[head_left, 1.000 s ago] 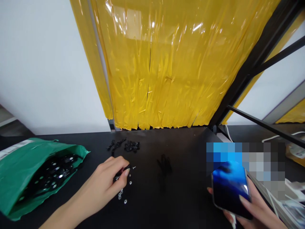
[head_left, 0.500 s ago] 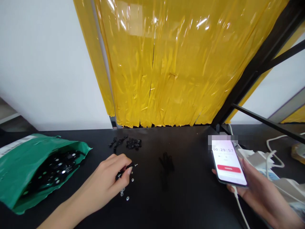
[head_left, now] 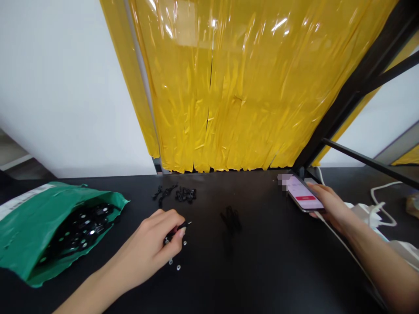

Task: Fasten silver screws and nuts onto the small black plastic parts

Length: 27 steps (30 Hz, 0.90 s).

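Observation:
My left hand point(head_left: 153, 240) is closed in a pinch on a small black part point(head_left: 184, 225) with a thin metal pin sticking out of its tip. Below the fingertips lie several small silver washers point(head_left: 178, 267), some hidden by the hand. Over at the right, my right hand point(head_left: 332, 205) grips a smartphone point(head_left: 306, 195) low over the table near the black frame post. Its lit screen shows a red button, and a white cable point(head_left: 340, 242) runs from its lower end. Black chain-like pieces point(head_left: 185, 194) lie beyond my left hand, and thin black strips point(head_left: 231, 219) lie to its right.
An open green plastic bag point(head_left: 16, 244) full of black parts with shiny discs sits on the black table point(head_left: 262, 270) at the left. Yellow plastic strips point(head_left: 229, 109) hang behind the table. White adapters and cables point(head_left: 382, 209) lie beyond my right forearm, under a dark metal frame point(head_left: 356, 93).
My right hand has moved the phone away from me, down toward the table by the frame post, and tilted it flatter. My left hand keeps its pinch in nearly the same place.

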{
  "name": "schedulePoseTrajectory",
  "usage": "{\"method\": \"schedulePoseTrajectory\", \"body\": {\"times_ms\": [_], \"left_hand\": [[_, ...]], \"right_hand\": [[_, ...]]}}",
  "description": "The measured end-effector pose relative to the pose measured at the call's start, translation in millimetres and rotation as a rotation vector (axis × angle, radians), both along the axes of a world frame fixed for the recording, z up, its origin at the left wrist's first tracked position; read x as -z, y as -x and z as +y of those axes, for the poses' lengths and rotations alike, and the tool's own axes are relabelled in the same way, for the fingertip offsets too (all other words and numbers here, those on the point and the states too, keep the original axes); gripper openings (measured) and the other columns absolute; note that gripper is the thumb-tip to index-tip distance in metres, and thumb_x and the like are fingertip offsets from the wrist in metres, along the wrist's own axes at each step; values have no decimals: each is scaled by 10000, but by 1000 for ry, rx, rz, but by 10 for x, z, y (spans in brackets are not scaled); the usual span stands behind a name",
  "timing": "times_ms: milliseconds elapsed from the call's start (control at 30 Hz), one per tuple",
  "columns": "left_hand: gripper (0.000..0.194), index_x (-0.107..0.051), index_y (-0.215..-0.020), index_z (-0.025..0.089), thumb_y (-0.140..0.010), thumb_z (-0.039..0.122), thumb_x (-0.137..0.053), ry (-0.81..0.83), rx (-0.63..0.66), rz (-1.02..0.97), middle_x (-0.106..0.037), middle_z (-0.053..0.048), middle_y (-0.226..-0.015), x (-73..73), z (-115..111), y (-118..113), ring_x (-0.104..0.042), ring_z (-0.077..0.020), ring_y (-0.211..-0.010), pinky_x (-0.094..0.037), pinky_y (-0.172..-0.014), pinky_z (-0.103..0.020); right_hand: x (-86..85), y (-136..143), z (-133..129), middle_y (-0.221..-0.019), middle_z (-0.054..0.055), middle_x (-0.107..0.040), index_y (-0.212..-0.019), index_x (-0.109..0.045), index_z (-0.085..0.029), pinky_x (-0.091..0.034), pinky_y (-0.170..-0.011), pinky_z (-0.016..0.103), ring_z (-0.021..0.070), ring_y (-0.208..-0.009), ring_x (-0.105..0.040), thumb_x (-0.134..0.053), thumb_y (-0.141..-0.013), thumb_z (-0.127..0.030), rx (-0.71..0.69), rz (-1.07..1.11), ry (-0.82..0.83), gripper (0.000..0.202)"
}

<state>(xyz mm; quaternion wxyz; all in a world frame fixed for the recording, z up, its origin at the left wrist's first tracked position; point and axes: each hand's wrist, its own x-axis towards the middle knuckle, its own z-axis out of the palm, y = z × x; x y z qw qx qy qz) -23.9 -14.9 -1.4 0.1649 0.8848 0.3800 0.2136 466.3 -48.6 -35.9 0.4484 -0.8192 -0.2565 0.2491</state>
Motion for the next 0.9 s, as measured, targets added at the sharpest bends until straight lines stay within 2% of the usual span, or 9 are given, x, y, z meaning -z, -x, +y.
{"method": "schedulePoseTrajectory", "body": {"times_ms": [100, 200, 267, 400, 567, 667, 733, 800, 900], "left_hand": [[372, -562, -845, 205, -1094, 376, -344, -23, 22, -9, -591, 1, -772, 1, 8, 6, -502, -166, -730, -409, -695, -310], [334, -557, -846, 207, -1086, 354, -377, -57, 54, -20, -595, 3, -770, 9, 27, 17, -504, -164, -716, -404, -683, -301], [304, -552, -846, 208, -1077, 334, -400, -78, 83, -28, -600, 5, -769, 14, 34, 23, -505, -162, -707, -395, -669, -293], [291, -556, -857, 211, -1076, 324, -402, -68, 62, -37, -610, 3, -790, -3, 9, 15, -508, -168, -728, -391, -687, -299], [278, -559, -863, 211, -1069, 320, -408, -39, 33, -28, -601, 5, -801, -37, -18, -1, -501, -170, -743, -390, -706, -306], [269, -564, -871, 212, -1066, 322, -415, -35, 13, -29, -602, 9, -800, -30, 20, 17, -500, -168, -742, -391, -712, -308], [279, -575, -887, 212, -1074, 338, -410, -46, -3, -26, -603, 10, -797, -21, 67, 43, -504, -168, -740, -398, -717, -311], [303, -588, -918, 209, -1089, 366, -394, -67, -11, -8, -611, 8, -810, -15, 123, 76, -514, -169, -738, -410, -725, -316], [314, -614, -1023, 206, -1107, 400, -381, -103, -35, 45, -661, -8, -909, -19, 203, 122, -574, -180, -796, -447, -771, -331]], "right_hand": [[53, -21, 111, -1274, 238, -705, -1640, -305, -189, -624, -714, 461, 383, -948, -751, -829, -743, -546, -62, -233, 83, 1098], [81, -16, 156, -1549, 316, -474, -1660, -309, -174, -531, -986, 616, 537, -1253, -627, -885, -660, -465, -120, -463, 147, 1191], [94, -6, 166, -1570, 350, -425, -1670, -294, -168, -474, -1029, 674, 586, -1311, -574, -842, -712, -459, -140, -575, 195, 1141], [130, 32, 171, -1433, 384, -559, -1679, -198, -71, -484, -999, 635, 570, -1251, -630, -692, -857, -532, -184, -726, 264, 1064], [45, 247, 184, -1371, 391, -601, -1645, -265, -6, -469, -939, 741, 630, -1241, -581, -644, -873, -575, -172, -850, 280, 1031], [-140, 675, 210, -1543, 370, -446, -1616, -366, -42, -317, -1051, 814, 653, -1435, -324, -570, -930, -602, -243, -979, 137, 908], [-260, 1113, 236, -1492, 303, -526, -1548, -472, -60, -341, -1127, 687, 530, -1437, -382, -502, -995, -548, -429, -1010, 17, 738], [-334, 1617, 262, -1334, 171, -678, -1345, -663, -178, -414, -1100, 547, 384, -1315, -533, -503, -1025, -485, -701, -984, -73, 471], [-334, 2301, 297, -1180, 69, -743, -1215, -727, -265, -437, -1025, 482, 304, -1213, -585, -533, -1046, -435, -1033, -909, -162, 308]]}}
